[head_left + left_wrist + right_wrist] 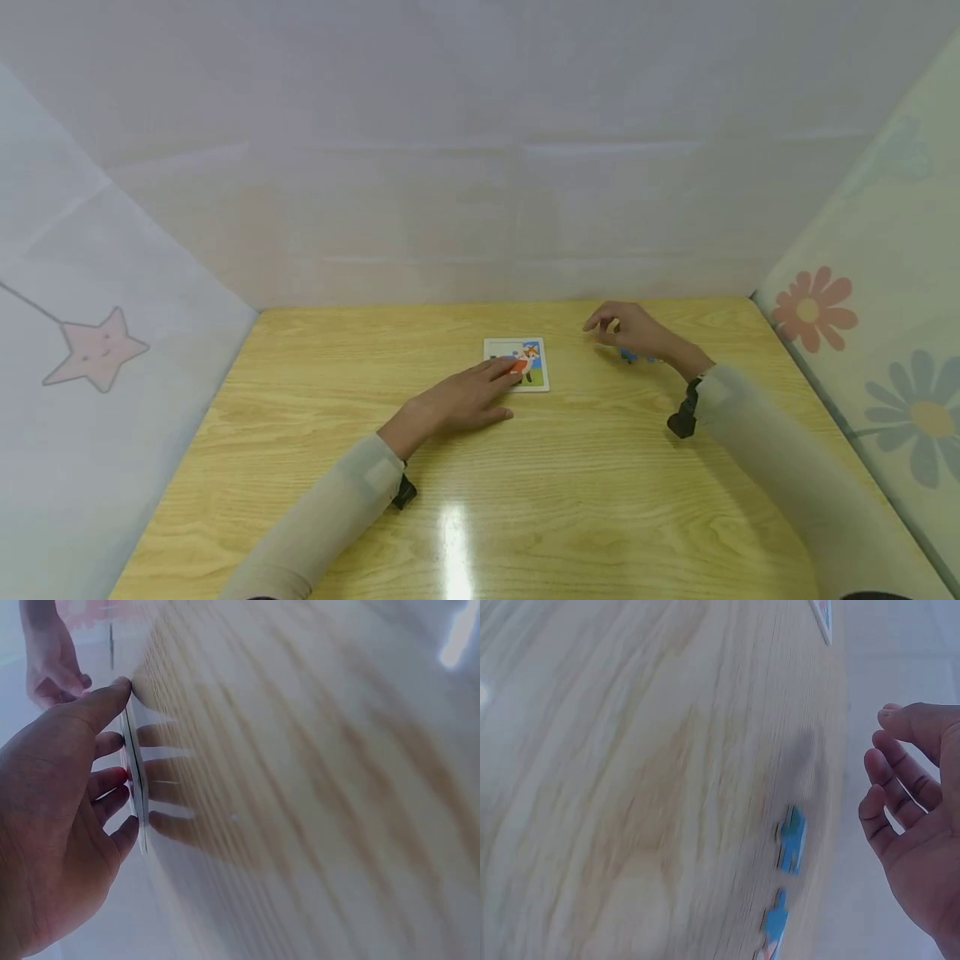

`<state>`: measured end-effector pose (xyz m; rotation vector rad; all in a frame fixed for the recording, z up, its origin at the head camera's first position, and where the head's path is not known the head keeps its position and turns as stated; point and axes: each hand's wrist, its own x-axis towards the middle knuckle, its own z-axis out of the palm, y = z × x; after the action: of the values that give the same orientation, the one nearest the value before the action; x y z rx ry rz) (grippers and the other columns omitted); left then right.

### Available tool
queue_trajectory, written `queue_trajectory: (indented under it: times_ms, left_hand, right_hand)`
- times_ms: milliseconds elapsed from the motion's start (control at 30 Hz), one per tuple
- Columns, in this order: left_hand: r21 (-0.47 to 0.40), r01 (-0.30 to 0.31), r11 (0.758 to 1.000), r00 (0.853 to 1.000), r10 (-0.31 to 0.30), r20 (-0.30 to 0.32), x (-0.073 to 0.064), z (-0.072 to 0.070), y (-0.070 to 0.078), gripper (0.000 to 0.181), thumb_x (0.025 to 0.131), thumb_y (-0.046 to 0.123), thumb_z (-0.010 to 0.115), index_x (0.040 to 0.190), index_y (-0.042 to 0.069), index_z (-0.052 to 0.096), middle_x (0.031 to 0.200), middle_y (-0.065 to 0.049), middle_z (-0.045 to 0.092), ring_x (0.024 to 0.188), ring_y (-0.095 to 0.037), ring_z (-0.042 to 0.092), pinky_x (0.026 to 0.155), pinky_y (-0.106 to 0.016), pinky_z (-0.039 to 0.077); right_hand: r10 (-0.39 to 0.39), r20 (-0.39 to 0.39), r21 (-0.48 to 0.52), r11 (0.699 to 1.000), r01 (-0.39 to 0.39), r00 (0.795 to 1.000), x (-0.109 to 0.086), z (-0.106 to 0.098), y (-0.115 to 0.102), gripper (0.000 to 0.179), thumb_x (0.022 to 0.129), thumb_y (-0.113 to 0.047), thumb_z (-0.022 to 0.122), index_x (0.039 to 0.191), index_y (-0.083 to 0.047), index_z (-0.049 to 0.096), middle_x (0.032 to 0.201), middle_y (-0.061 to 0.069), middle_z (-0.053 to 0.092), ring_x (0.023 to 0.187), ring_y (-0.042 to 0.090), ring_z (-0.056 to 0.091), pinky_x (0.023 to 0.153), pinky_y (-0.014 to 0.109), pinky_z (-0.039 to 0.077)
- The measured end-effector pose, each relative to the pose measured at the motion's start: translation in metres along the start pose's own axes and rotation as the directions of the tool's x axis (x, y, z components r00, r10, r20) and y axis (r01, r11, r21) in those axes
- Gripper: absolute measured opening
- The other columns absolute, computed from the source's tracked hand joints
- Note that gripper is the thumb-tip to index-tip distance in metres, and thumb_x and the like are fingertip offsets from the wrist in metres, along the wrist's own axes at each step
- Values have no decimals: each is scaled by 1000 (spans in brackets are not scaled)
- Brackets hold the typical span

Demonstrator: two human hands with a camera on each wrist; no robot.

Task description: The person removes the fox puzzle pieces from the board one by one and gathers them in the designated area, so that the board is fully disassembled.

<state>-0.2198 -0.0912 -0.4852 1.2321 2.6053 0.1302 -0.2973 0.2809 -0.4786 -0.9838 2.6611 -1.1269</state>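
Observation:
A small square jigsaw puzzle (536, 377) with a white frame and a fox picture lies flat on the wooden table (570, 483). My left hand (468, 398) rests its straight fingers across the left part of it, hiding some of the picture. In the left wrist view, those fingertips meet the thin edge of the puzzle board (136, 769). To the right, my right hand (630, 327) hovers with loosely bent fingers; nothing shows between thumb and fingertips. Below it lie loose blue jigsaw pieces (791, 840), partly hidden by that hand in the head view.
A pale curtain-like wall (420, 225) rises along the table's back edge. Side panels stand at left, with a pink star (97, 348), and at right, with printed flowers (813, 308). A bright light reflection falls on the front of the tabletop.

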Motion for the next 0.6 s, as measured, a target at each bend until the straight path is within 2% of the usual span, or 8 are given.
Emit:
queue_trajectory:
  times_ms: [333,600]
  left_hand:
    - [-1,-13,1000,1000,13,-22,6,1,4,75,112,55,44,172,18,19,178,-9,14,164,-28,16,131,-46,24]
    - [27,-44,999,999,45,-22,11,2,5,75,112,58,39,171,15,22,178,-10,13,164,-29,12,131,-49,22]
  right_hand:
    - [-26,73,27,999,24,997,30,24,-19,23,98,8,68,120,5,73,119,19,70,101,36,69,78,48,58]
    - [-39,110,69,997,32,993,49,42,-21,22,99,4,71,121,3,75,121,17,71,104,31,68,81,43,59]
